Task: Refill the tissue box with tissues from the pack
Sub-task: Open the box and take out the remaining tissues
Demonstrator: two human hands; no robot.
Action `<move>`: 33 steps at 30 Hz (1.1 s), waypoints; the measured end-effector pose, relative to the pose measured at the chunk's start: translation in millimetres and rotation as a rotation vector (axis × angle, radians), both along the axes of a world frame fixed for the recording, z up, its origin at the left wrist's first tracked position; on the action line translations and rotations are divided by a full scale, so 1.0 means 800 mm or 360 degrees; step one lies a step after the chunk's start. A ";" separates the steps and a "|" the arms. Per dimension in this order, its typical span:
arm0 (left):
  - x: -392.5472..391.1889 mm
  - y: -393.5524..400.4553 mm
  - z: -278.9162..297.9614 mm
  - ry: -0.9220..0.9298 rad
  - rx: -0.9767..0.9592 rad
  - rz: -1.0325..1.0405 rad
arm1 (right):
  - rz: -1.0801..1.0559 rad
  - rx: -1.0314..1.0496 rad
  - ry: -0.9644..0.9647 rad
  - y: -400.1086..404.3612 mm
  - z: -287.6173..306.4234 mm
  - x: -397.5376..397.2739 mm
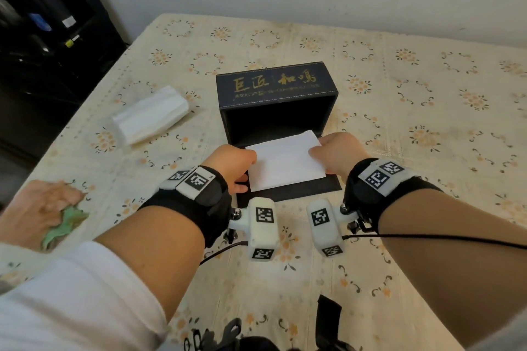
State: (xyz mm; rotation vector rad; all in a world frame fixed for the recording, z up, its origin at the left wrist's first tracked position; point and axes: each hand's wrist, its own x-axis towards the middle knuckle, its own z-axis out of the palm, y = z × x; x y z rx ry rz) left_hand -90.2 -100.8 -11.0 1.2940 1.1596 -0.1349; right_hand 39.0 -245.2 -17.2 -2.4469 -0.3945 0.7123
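Note:
A dark blue tissue box (275, 85) with gold lettering lies on its side at the middle of the table, its dark opening facing me. A white stack of tissues (285, 161) rests on the box's black flap at the mouth of the opening. My left hand (232, 164) grips the stack's left edge. My right hand (338, 151) grips its right edge. Both wrists wear black straps with marker blocks. The clear plastic tissue pack (149, 115) lies to the left of the box, apart from it.
A floral cream tablecloth (413, 111) covers the table. Another person's hand (37, 208) rests on a green cloth (64, 225) at the left edge. A black cabinet (42, 23) stands left of the table. A cable trails from my right wrist.

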 end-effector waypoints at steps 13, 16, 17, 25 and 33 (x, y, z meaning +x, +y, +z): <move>0.015 0.000 -0.008 0.0138 -0.0004 0.0036 | 0.0479 -0.0250 -0.0372 -0.005 -0.019 0.001; 0.019 0.001 -0.012 0.0188 0.0206 -0.0110 | 0.0524 -0.0401 -0.0397 -0.003 -0.023 -0.002; 0.021 0.002 -0.013 0.0204 0.0268 -0.0145 | 0.0502 -0.0407 -0.0395 -0.002 -0.024 -0.003; 0.027 -0.010 -0.018 0.0028 0.0198 -0.0060 | 0.0353 -0.0271 -0.0302 -0.008 -0.029 -0.005; 0.029 -0.011 -0.015 -0.0178 -0.0237 0.0415 | 0.0277 -0.0202 -0.0189 -0.011 -0.028 -0.004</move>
